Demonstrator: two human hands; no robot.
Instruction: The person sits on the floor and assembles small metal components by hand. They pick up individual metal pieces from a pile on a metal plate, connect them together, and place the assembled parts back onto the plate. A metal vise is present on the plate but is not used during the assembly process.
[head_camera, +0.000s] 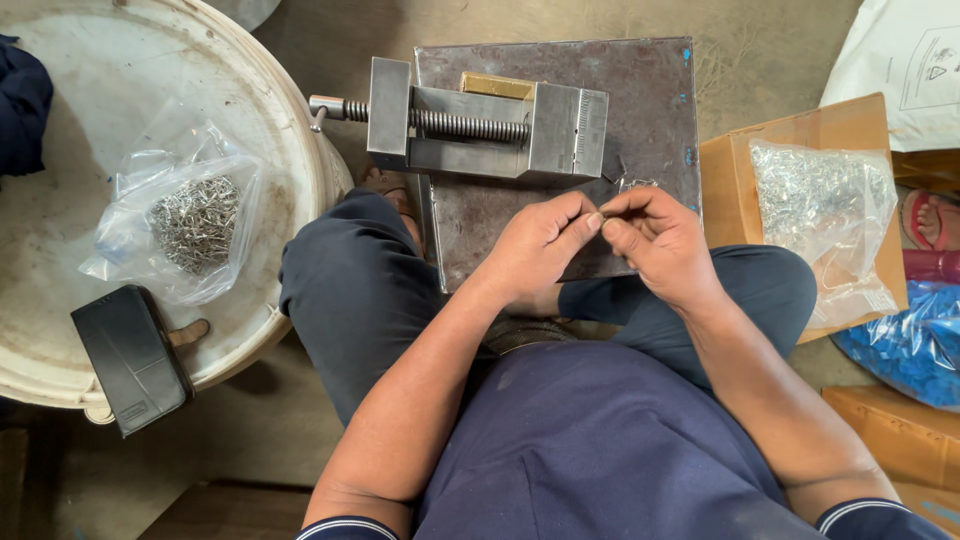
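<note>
**Fingertips Meet Over the Steel Plate**

The person sat cross-legged, and the left hand (535, 245) and right hand (660, 240) met fingertip to fingertip, pinched narrowly on a small metal piece (603, 212) just above the steel plate (650, 110). It was too tiny to make out clearly. It looked light, stiff and easy to drop, best nipped at its ends. A vise (490, 125) sat on the plate beyond. One bag of metal bits (190, 220) lay in the white tub (290, 130), another (820, 210) on a cardboard box (730, 180).
</note>
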